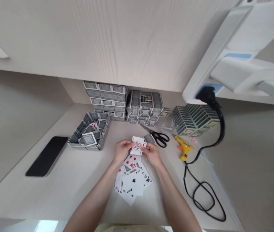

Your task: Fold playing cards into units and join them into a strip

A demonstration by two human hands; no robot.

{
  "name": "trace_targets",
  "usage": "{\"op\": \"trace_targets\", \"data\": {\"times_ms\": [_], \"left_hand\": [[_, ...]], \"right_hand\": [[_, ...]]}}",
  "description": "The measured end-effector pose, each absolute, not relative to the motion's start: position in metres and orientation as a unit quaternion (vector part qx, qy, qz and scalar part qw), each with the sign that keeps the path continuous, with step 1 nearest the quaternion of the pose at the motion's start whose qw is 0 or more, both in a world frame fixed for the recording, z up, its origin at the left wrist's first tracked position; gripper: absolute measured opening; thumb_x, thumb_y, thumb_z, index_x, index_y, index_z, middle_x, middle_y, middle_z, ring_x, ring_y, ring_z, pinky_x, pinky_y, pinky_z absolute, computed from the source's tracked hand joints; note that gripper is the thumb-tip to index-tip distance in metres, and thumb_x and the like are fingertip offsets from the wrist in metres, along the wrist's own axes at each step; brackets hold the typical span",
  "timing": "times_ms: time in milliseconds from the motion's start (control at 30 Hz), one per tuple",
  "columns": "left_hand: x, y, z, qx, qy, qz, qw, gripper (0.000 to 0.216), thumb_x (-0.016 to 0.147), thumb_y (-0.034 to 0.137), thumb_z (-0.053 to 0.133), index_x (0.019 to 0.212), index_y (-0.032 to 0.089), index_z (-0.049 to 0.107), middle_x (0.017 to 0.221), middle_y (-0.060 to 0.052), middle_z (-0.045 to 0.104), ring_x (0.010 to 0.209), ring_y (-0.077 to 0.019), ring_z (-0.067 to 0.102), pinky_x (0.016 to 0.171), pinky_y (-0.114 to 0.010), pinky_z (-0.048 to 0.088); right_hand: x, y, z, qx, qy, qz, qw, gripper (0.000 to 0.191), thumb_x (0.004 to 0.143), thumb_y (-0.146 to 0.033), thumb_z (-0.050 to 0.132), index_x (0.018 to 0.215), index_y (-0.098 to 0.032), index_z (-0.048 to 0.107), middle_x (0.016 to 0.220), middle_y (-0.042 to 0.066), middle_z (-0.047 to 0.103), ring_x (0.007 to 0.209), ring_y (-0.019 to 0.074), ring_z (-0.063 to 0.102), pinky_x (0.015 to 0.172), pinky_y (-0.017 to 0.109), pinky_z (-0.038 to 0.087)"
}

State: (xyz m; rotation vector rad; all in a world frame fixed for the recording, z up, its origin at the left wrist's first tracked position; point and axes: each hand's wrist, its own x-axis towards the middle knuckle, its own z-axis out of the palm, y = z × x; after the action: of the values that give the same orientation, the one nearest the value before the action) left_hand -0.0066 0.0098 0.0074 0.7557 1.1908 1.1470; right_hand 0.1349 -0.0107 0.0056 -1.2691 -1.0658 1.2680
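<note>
Both my hands hold a small stack of playing cards face up above the desk. My left hand pinches its left edge, fingers closed. My right hand grips its right edge, fingers closed too. Under my hands lies a loose spread of face-up cards, with aces and red hearts showing. One grey-backed card lies just beyond my right hand.
An open tray of card packs sits at the left, stacked grey packs and wrapped bundles behind. Black scissors, a yellow glue gun with a black cable, rows of boxed decks and a dark phone lie around.
</note>
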Motion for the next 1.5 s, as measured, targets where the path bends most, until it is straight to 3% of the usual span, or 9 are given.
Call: {"op": "trace_targets", "data": {"times_ms": [1200, 1500], "left_hand": [[-0.0061, 0.0082, 0.0053, 0.385, 0.529, 0.491, 0.575, 0.03, 0.055, 0.041, 0.072, 0.061, 0.013, 0.062, 0.056, -0.001, 0.06, 0.05, -0.0104, 0.05, 0.05, -0.021, 0.038], [-0.0014, 0.0027, 0.0065, 0.469, 0.579, 0.505, 0.436, 0.032, 0.069, 0.044, 0.059, 0.054, 0.017, 0.05, 0.048, 0.005, 0.045, 0.047, -0.0089, 0.038, 0.048, -0.02, 0.029]], "right_hand": [[0.1336, -0.0112, 0.0052, -0.532, -0.425, 0.529, 0.506, 0.034, 0.06, -0.047, 0.069, 0.064, -0.014, 0.06, 0.041, -0.005, 0.05, 0.029, 0.0037, 0.029, 0.028, 0.019, 0.019], [0.1287, -0.0131, 0.0064, -0.513, -0.429, 0.543, 0.508, 0.033, 0.059, -0.045, 0.07, 0.061, -0.015, 0.057, 0.042, -0.005, 0.05, 0.03, 0.0038, 0.03, 0.028, 0.019, 0.021]]}}
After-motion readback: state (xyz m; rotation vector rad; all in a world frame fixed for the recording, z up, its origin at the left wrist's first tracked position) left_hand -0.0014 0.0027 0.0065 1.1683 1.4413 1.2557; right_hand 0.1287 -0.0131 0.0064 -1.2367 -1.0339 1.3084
